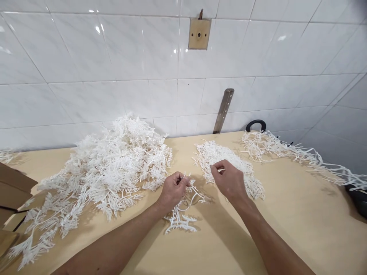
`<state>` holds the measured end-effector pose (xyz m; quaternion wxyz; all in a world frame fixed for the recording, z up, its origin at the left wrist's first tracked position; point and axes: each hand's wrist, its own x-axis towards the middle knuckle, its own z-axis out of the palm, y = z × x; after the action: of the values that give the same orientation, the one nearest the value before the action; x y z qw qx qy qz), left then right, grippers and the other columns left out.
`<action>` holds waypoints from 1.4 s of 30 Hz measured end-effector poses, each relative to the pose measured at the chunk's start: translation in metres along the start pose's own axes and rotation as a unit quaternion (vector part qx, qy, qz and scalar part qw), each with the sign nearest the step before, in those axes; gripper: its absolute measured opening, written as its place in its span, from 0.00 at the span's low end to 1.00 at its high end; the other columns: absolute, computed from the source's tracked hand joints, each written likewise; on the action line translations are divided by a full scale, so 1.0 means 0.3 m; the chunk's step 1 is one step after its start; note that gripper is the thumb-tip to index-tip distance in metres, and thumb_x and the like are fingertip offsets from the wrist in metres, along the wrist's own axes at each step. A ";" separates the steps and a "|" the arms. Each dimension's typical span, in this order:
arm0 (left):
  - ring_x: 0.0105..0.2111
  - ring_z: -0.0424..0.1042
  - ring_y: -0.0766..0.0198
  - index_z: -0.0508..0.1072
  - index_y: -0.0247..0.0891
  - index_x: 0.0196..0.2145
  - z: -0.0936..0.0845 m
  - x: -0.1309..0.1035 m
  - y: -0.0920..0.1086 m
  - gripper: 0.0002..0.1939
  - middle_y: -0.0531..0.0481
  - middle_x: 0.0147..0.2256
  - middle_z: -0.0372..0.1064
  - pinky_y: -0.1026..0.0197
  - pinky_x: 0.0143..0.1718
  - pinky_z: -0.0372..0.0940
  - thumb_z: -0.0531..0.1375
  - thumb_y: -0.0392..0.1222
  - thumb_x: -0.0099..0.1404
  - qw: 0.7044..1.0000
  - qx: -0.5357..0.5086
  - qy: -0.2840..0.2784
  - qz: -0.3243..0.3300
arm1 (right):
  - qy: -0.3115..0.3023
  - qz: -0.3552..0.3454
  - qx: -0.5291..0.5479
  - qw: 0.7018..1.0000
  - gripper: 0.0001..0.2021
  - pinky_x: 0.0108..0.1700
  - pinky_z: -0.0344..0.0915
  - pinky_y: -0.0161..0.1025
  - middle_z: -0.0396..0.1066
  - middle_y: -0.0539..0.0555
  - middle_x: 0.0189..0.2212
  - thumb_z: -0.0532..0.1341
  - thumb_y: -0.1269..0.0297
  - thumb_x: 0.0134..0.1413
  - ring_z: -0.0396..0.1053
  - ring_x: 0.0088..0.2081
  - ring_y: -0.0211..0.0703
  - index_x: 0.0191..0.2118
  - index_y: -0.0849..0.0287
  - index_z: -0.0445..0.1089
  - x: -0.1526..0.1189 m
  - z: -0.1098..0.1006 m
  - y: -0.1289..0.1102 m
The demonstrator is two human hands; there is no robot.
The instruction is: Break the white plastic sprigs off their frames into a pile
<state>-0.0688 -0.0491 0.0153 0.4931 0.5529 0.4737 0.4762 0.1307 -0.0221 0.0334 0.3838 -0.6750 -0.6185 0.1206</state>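
My left hand [174,190] pinches a white branched plastic sprig [181,219] whose forked twigs hang below the fingers, over the front of the table. To its right, my right hand [228,179] is raised with thumb and fingertips pressed together. Whatever that pinch holds, if anything, is too small to make out. Behind the right hand lies a pile of short white twig pieces [216,152], partly hidden by it. A big fluffy heap of white branching sprigs [120,160] rises on the left, close to my left hand.
Loose bare white stems [286,151] trail along the table's [301,214] right edge. Behind them shows a black curved handle [256,123]. A brown cardboard box [14,183] stands at far left. A metal strip [224,110] leans on the tiled wall [114,99], below a yellowed wall plate [199,36].
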 end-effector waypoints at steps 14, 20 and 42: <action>0.17 0.57 0.72 0.69 0.36 0.26 0.002 0.004 0.006 0.21 0.58 0.17 0.58 0.68 0.19 0.53 0.63 0.59 0.57 0.999 -0.019 0.007 -0.039 | -0.206 -0.163 0.094 0.960 0.10 0.37 0.67 0.38 0.77 0.53 0.37 0.58 0.60 0.59 0.72 0.34 0.41 0.37 0.55 0.76 -0.082 0.057 -0.070; 0.17 0.56 0.72 0.68 0.36 0.26 0.003 0.012 -0.004 0.21 0.58 0.16 0.58 0.67 0.19 0.52 0.63 0.58 0.58 0.999 -0.011 -0.004 -0.036 | -0.212 -0.124 0.056 0.968 0.11 0.31 0.63 0.37 0.75 0.52 0.29 0.58 0.59 0.56 0.69 0.27 0.40 0.34 0.56 0.76 -0.086 0.063 -0.065; 0.18 0.54 0.71 0.65 0.38 0.25 0.001 0.016 -0.024 0.18 0.58 0.17 0.57 0.66 0.21 0.51 0.61 0.55 0.60 0.997 0.037 -0.062 -0.015 | -0.286 -0.060 0.060 0.955 0.11 0.22 0.53 0.33 0.68 0.48 0.16 0.57 0.60 0.49 0.62 0.19 0.36 0.24 0.57 0.74 -0.075 0.025 -0.082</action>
<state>-0.0684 -0.0439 0.0084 0.5083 0.5920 0.4675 0.4155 0.1031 -0.0416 0.0376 0.2371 -0.5502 -0.7331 0.3220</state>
